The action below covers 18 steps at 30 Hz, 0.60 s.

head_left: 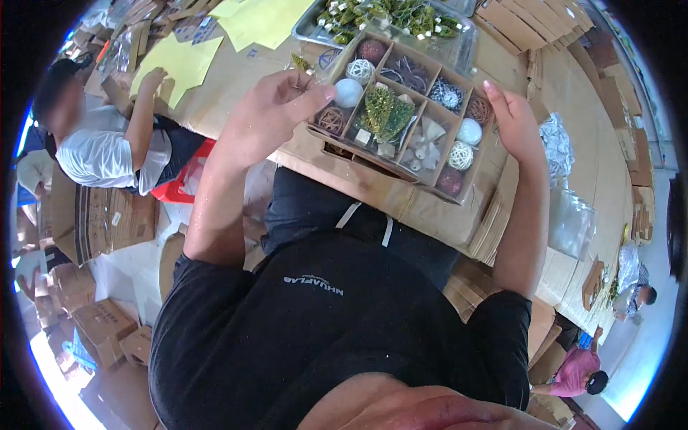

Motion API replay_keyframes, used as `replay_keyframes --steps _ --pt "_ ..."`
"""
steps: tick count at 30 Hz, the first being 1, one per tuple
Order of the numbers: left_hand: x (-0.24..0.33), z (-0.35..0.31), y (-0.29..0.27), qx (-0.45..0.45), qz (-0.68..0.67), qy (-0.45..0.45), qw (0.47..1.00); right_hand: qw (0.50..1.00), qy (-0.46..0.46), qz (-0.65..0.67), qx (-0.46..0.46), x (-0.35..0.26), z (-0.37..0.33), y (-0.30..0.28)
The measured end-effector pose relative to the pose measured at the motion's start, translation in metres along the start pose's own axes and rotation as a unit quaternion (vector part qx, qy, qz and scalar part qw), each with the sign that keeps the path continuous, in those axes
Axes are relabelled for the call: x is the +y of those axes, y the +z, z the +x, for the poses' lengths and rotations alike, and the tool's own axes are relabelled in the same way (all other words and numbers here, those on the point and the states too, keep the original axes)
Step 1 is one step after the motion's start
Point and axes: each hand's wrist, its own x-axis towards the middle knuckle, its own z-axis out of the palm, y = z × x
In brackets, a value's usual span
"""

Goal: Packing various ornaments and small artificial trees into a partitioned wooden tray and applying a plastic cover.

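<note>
Head view: a divided cardboard box (393, 167) lies at the near edge of the desk (584, 100), set askew.
Left hand (276, 109): over the box's left side, thumb stretched toward the white ball (349, 92); whether it pinches something thin, I cannot tell.
Right hand (516, 122): beside the box's right wall, loosely spread, with nothing visible in its grasp; contact with the wall is unclear.
Box middle: green glittery trees (387, 115) fill one compartment, with pale ornaments (427, 143) in the next one right.
Box sides: balls in red, white and brown line the left and right columns.
Desk, right side: a crumpled silvery wrapping (556, 147) and clear plastic bags (571, 223).
Desk, far edge: a tray (306, 29) of green sprigs (390, 18).
Far left corner: another person's hand (150, 79) on a yellow sheet (188, 66).
</note>
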Motion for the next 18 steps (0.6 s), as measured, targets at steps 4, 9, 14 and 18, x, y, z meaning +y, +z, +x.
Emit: replay_keyframes --steps 4,9,14,18 --pt "-0.001 -0.007 -0.001 -0.002 0.063 0.007 0.998 0.999 -0.028 -0.014 0.019 0.003 0.004 0.003" --pt "-0.011 -0.015 0.001 -0.044 -0.075 0.010 0.996 0.998 -0.016 -0.042 0.036 0.005 0.006 0.006" --pt "-0.017 -0.030 0.010 -0.026 -0.100 0.100 0.990 0.999 -0.012 -0.034 0.041 0.006 0.005 0.009" --pt "-0.025 -0.038 0.016 0.003 -0.195 0.069 0.978 0.998 -0.038 -0.009 0.053 0.005 0.005 0.013"
